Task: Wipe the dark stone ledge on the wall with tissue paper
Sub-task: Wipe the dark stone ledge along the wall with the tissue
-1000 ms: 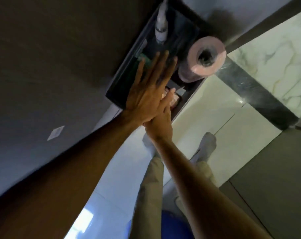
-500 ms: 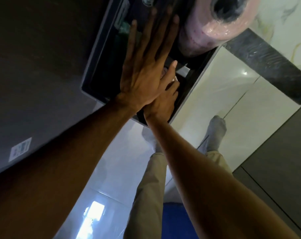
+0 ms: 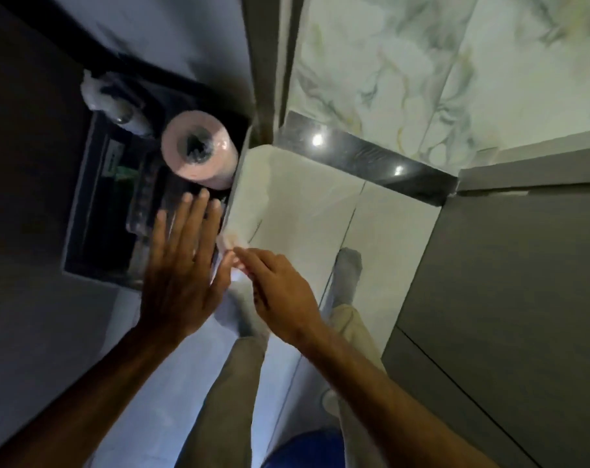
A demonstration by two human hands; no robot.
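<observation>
The left hand (image 3: 180,282) is spread flat, with its fingers (image 3: 199,211) straight and apart, and it holds nothing. Its fingertips lie over the near part of the dark ledge (image 3: 94,211), a glossy black stone recess with straight edges set into the grey matte wall (image 3: 30,332). I cannot tell if the palm presses on the stone or only hovers above it.

The right hand (image 3: 280,298) is just beside the left one, at the right edge of the recess. Its fingers are bent together and pinch a small crumpled piece of pale tissue (image 3: 233,261), which is soft and thin. The tissue is at the outer corner of the ledge, between the two hands, and seems to touch the edge.

Inside the recess stands a round pink paper roll (image 3: 199,146), wrapped in shiny clear film, with a dark hollow centre. Behind it is a white bottle (image 3: 118,106), blurred, with something white and crumpled on top of it.

To the right is a smooth pale panel (image 3: 303,204), and then a polished black stone strip (image 3: 371,157) that reflects small lights. Above this is marble tile (image 3: 422,62) with green-grey veins.
</observation>
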